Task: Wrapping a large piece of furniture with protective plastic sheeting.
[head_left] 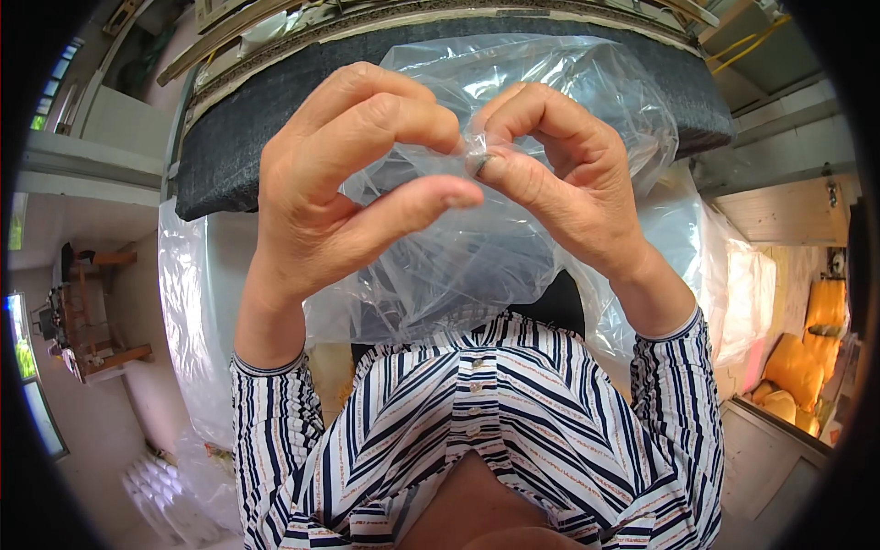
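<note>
Clear plastic film [596,82], pinched at one small gathered spot between thumb and forefinger of the right hand [582,179].
The film hangs beneath both hands, between the person's striped shirt [477,417] and the dark-covered surface [220,179], its far part spread over that surface; it looks very light, limp and slippery, likely to crease or tear under a hard pull, so a fingertip grip on a gathered edge should suit it best. The left hand [316,183] is curved with thumb and forefinger parted, the forefinger's tip right by the pinch; whether it touches cannot be told. The film may be a bag, but no contents can be made out. More clear plastic sheeting [206,293] lies at the left.
</note>
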`<state>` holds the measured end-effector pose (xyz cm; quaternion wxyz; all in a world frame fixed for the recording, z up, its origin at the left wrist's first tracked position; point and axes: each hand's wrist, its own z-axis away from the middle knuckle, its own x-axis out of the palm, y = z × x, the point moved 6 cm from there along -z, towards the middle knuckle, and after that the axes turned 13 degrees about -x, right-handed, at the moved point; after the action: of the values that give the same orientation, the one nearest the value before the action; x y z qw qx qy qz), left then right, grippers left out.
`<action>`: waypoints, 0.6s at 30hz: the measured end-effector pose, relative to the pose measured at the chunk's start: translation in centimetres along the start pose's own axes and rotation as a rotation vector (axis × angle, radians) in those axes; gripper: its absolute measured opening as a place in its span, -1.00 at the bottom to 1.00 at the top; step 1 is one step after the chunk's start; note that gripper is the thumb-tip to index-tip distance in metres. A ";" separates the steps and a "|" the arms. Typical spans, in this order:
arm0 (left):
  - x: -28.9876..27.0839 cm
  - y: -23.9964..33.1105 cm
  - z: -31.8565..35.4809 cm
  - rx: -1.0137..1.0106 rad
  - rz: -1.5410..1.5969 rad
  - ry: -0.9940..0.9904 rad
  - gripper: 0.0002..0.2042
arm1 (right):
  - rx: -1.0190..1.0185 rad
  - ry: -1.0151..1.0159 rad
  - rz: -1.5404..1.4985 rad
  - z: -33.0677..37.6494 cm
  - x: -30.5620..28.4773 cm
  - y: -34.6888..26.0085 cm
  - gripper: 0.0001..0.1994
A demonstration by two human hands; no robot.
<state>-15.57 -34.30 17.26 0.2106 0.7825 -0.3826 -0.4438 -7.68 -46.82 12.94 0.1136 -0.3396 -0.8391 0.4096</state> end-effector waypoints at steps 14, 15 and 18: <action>-2.7 0.2 0.1 -0.161 0.021 0.107 -0.88 | -0.039 -0.021 -0.138 -1.3 0.2 -1.0 -0.84; -2.9 -0.1 0.3 -0.177 0.070 0.130 -0.88 | 0.034 0.107 -0.326 -1.1 -0.1 -0.1 -0.79; -3.7 -0.8 0.0 -0.133 0.287 0.265 -0.87 | 0.139 0.009 -0.288 -0.6 1.1 1.0 -0.66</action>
<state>-16.43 -30.89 18.69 0.3714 0.7558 -0.4291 -0.3266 -7.75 -45.27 12.45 0.1980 -0.2090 -0.8482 0.4446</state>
